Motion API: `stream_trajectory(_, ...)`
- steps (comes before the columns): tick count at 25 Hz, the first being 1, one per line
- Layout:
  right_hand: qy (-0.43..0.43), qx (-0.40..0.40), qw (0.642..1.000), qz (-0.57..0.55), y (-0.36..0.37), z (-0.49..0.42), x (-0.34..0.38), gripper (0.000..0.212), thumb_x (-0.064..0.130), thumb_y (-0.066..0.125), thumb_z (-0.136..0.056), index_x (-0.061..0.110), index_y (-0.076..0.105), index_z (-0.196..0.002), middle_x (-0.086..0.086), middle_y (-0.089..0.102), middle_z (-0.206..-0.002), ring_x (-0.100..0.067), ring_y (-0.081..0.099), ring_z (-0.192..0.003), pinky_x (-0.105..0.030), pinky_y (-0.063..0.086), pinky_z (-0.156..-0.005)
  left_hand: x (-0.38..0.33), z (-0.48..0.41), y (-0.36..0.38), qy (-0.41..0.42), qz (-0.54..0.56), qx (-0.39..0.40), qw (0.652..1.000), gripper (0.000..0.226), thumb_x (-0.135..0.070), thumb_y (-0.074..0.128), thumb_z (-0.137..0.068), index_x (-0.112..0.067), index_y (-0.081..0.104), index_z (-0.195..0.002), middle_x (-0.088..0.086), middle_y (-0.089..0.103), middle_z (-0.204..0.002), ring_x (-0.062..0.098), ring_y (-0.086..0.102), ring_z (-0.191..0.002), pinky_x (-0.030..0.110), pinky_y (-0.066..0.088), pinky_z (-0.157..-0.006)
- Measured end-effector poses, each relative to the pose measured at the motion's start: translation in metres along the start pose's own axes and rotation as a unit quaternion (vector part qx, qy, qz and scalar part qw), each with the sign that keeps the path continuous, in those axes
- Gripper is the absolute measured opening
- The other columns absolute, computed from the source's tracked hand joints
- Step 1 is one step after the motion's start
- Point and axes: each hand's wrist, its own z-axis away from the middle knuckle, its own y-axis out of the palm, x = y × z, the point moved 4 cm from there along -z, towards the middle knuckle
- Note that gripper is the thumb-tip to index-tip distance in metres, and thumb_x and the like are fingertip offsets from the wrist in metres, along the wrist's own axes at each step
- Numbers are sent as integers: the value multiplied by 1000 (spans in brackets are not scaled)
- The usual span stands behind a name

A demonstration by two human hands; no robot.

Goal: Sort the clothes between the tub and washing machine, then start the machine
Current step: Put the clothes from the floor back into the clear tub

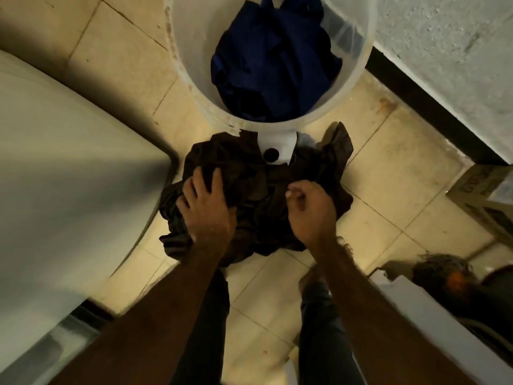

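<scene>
Cream floor tiles with dark grout lines, stained in places, meet a rough grey wall along a black skirting strip; a cardboard box stands at right, in dim yellowish light

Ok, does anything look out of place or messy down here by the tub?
The crumpled dark brown garment is outside the round white plastic tub, bunched just in front of it while the left hand and right hand grip it. The dark blue clothes sit inside. Rusty stains mark the beige floor tiles beside the tub.
</scene>
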Motion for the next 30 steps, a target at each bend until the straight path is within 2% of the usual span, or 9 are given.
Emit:
stream_trajectory(3,2,65,998,-6,24,26,-17,25,23,63,-98,14,67,-121,-3,65,-105,-13,62,-88,-24,45,-78,37,0,13,-73,10,18,997,69,-36,67,-90,-26,37,-151,10,49,-147,35,36,-141,60,23,-117)
stream_trajectory(12,-16,12,999,-50,18,1,27,31,33,64,-97,16,66,-123,-4,67,-116,-17,65,-103,-43,58,-93,-11,61,-11,153,258,16,954,29,-20,62,-86,-12,62,-114,8,67,-96,27,65,-91,36,50,-100)
stream_trajectory(14,17,86,996,-24,25,-14,34,55,48,69,-90,19,58,-136,-5,62,-131,-24,61,-120,-46,53,-102,-33,93,-10,222,331,49,916,16,-25,55,-83,-28,56,-98,-9,60,-77,12,59,-68,21,48,-66)
stream_trajectory(17,90,292,952,3,44,-16,27,102,52,83,-76,19,31,-157,-8,43,-156,-31,45,-141,-44,40,-117,-57,123,1,274,350,108,889,19,-25,54,-78,-35,47,-92,-22,49,-71,2,49,-59,10,34,-56)
stream_trajectory(20,68,353,922,142,52,-5,12,52,31,75,-87,14,59,-134,-11,61,-131,-36,58,-124,-41,52,-102,-67,135,24,298,331,197,873,25,-24,62,-86,-15,65,-109,-3,70,-97,14,66,-85,29,55,-77)
stream_trajectory(22,41,262,955,134,39,1,9,11,29,66,-86,19,65,-83,-1,65,-85,-30,68,-88,-34,53,-69,-61,129,31,211,388,208,873,23,-37,62,-93,-21,67,-108,-5,72,-103,8,68,-94,33,56,-85)
stream_trajectory(25,36,169,984,-30,7,10,5,25,29,63,-74,13,48,-62,5,51,-58,-18,53,-55,-28,38,-55,-17,94,22,-111,482,83,865,35,-68,50,-93,-35,61,-95,-15,68,-93,-9,62,-83,8,47,-74)
stream_trajectory(28,100,232,949,-191,-11,34,17,36,24,67,-66,-9,57,-76,-1,43,-75,-23,50,-57,-33,40,-58,17,50,12,-258,584,34,769,77,-88,45,-77,-39,49,-136,-3,57,-143,17,54,-132,43,46,-111)
stream_trajectory(30,204,310,888,-270,-15,57,23,51,18,73,-66,-21,61,-98,-24,29,-110,-17,66,-60,-26,53,-56,10,32,8,-276,662,148,681,81,-85,59,-71,-34,54,-135,3,62,-137,25,61,-124,47,54,-98)
